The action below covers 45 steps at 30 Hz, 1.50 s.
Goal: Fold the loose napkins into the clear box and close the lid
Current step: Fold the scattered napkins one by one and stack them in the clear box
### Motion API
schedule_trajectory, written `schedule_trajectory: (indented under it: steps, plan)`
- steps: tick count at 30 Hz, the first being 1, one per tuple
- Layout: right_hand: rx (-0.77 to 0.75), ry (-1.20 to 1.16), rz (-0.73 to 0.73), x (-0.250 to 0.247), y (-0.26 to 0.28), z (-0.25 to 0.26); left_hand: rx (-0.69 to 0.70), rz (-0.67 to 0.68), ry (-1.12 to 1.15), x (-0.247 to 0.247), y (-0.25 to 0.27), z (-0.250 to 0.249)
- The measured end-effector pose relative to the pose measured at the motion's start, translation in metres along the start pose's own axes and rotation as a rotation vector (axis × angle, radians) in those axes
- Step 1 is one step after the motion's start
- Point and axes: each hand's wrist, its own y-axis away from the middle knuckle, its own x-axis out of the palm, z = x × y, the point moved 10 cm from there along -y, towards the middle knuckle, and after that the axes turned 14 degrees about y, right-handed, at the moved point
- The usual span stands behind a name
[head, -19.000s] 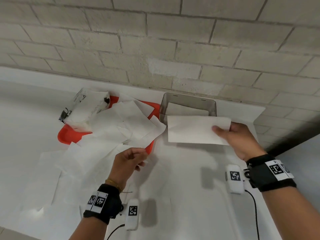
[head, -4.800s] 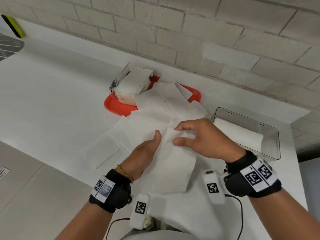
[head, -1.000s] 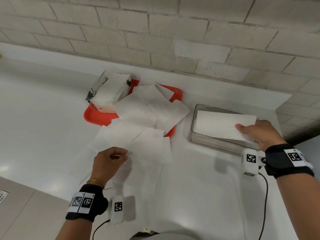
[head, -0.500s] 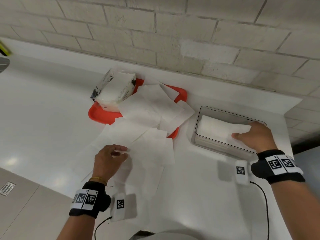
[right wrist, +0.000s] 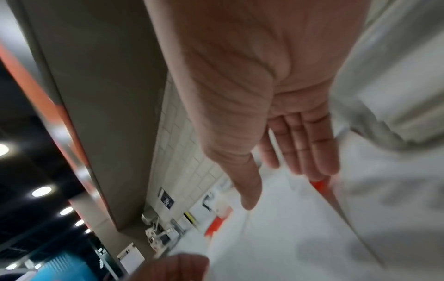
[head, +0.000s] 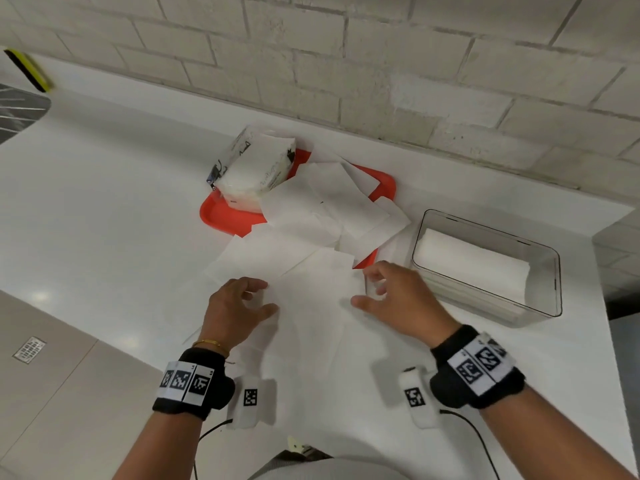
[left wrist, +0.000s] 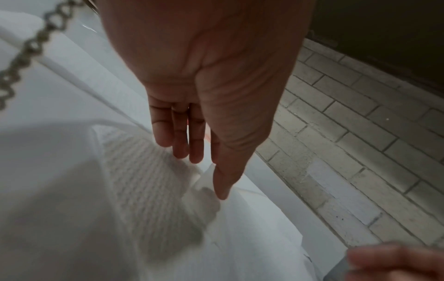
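Several loose white napkins (head: 311,209) spill from the red tray (head: 384,181) onto the white counter. One flat napkin (head: 311,306) lies nearest me, between my two hands. My left hand (head: 268,296) touches its left edge, fingers fairly straight and the thumb on the paper (left wrist: 149,180). My right hand (head: 362,287) hovers at its right edge with straight fingers and holds nothing. In the wrist views the left hand (left wrist: 204,176) and right hand (right wrist: 286,188) both show extended fingers. The clear box (head: 540,306) stands open at the right with folded napkins (head: 471,265) inside.
A wrapped napkin pack (head: 256,168) sits on the tray's left end. The brick wall (head: 381,81) runs behind the counter. A metal sink rim (head: 20,112) and a yellow-black object (head: 31,71) are at far left. The counter's front edge drops to a tiled floor (head: 52,375).
My right hand has let go of the folded napkin in the box and moved left to the flat napkin. My left hand stays at that napkin's left edge.
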Motion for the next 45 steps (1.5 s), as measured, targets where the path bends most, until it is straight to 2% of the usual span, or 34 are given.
schedule_trajectory:
  steps: [2,6,7,11,14,17,19,22,24,26,28,30,32,36,40,42,45]
  plan:
    - [0.088,0.015,0.049,0.028,-0.013,-0.004,0.01,-0.056,-0.002,-0.011,0.001,0.001]
    - [0.232,-0.01,-0.052,0.041,-0.029,-0.014,-0.038,-0.306,-0.117,-0.063,0.002,0.021]
    - [0.256,-0.033,-0.073,0.042,-0.031,-0.016,-0.071,-0.332,-0.176,-0.075,0.001,0.03]
    - [0.29,-0.09,-0.12,0.045,-0.036,-0.025,-0.267,-0.213,-0.346,-0.091,-0.006,0.065]
    - [0.306,-0.187,-0.125,0.047,-0.035,-0.033,-0.298,-0.153,-0.385,-0.093,-0.012,0.068]
    - [0.274,-0.201,-0.14,0.036,-0.028,-0.032,-0.403,-0.094,-0.253,-0.089,-0.014,0.076]
    - [0.222,-0.193,-0.175,0.02,-0.023,-0.029,-0.398,-0.108,-0.137,-0.089,-0.015,0.077]
    - [0.144,-0.147,-0.257,-0.016,-0.01,-0.019,-0.341,-0.213,0.127,-0.098,-0.008,0.075]
    - [0.082,-0.104,-0.285,-0.04,0.0,-0.005,-0.314,-0.331,0.272,-0.114,0.002,0.072]
    - [0.009,-0.105,-0.274,-0.059,0.01,0.013,-0.264,-0.435,0.386,-0.13,0.013,0.066]
    - [-0.085,-0.123,-0.218,-0.072,0.019,0.036,-0.208,-0.468,0.556,-0.138,0.02,0.055]
    - [-0.192,-0.097,-0.106,-0.076,0.028,0.062,-0.143,-0.441,0.701,-0.139,0.027,0.038]
    - [-0.285,-0.055,0.031,-0.073,0.037,0.088,-0.066,-0.368,0.747,-0.135,0.033,0.015]
    - [-0.43,0.023,0.193,-0.065,0.052,0.132,0.082,-0.139,0.795,-0.107,0.042,-0.031]
    - [-0.546,-0.076,0.135,-0.069,0.048,0.153,0.137,0.06,0.856,-0.065,0.057,-0.061]
    - [-0.508,-0.18,0.092,-0.067,0.036,0.145,0.118,0.138,0.906,-0.046,0.063,-0.065]
    - [-0.454,-0.324,0.116,-0.056,0.024,0.129,0.112,0.222,0.927,-0.021,0.071,-0.068]
